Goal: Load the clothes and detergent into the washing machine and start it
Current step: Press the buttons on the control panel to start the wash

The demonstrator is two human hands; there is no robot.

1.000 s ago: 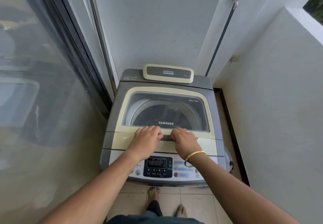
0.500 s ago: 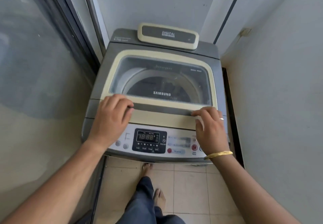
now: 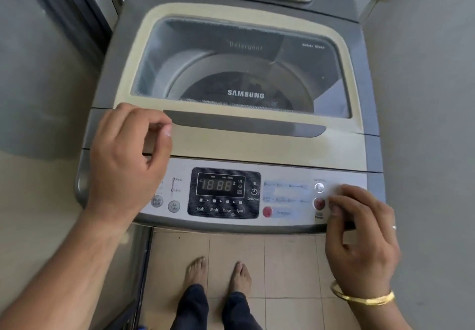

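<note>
The washing machine (image 3: 239, 113) fills the view, lid (image 3: 241, 67) shut, display (image 3: 220, 185) reading 1888. Your right hand (image 3: 359, 247), at 4 o'clock, has loosely curled fingers holding nothing; press the red button (image 3: 319, 203) squarely with 1 fingertip. Your left hand (image 3: 126, 160), at 9 o'clock, is half-curled and empty; keep it off the panel.

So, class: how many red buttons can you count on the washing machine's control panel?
2. One red button sits just right of the dark display, beside the Program label. The other red button is further right, at the right hand's fingertips. That hand may hide more.
</note>
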